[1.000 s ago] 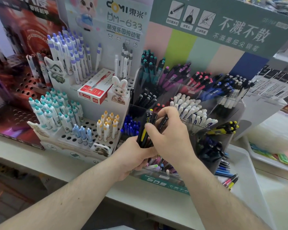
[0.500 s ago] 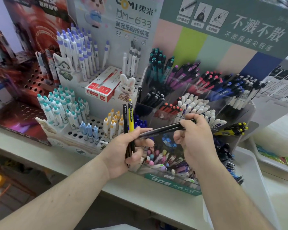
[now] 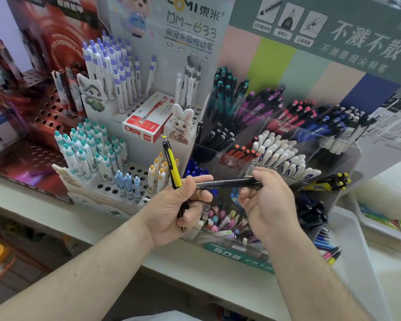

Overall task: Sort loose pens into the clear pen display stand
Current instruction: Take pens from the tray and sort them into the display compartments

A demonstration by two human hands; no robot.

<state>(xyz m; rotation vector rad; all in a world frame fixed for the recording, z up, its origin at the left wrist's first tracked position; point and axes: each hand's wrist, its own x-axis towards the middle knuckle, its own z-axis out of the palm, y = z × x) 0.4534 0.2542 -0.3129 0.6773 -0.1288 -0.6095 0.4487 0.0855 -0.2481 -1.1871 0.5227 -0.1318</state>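
My left hand (image 3: 181, 209) grips a yellow pen (image 3: 171, 166) that stands upright, its top above my fist; a dark pen tip shows below the fingers. My right hand (image 3: 266, 205) pinches black pens (image 3: 227, 183) that lie level between both hands, their left end at my left index finger. Behind my hands stands the clear pen display stand (image 3: 310, 135), its compartments filled with teal, purple, red, blue, black and white-capped pens. A lower right compartment holds yellow-tipped pens (image 3: 331, 183).
A white perforated holder (image 3: 116, 186) with pastel pens and a red pen box (image 3: 146, 119) stands to the left. A dark red perforated display (image 3: 39, 117) sits far left. Loose pens (image 3: 329, 251) lie in a white tray (image 3: 352, 251) at the right, on the shelf edge (image 3: 195, 274).
My right hand has drawn the black pens out of the bundle in my left hand and turned them level. The yellow pen stays upright in my left hand.
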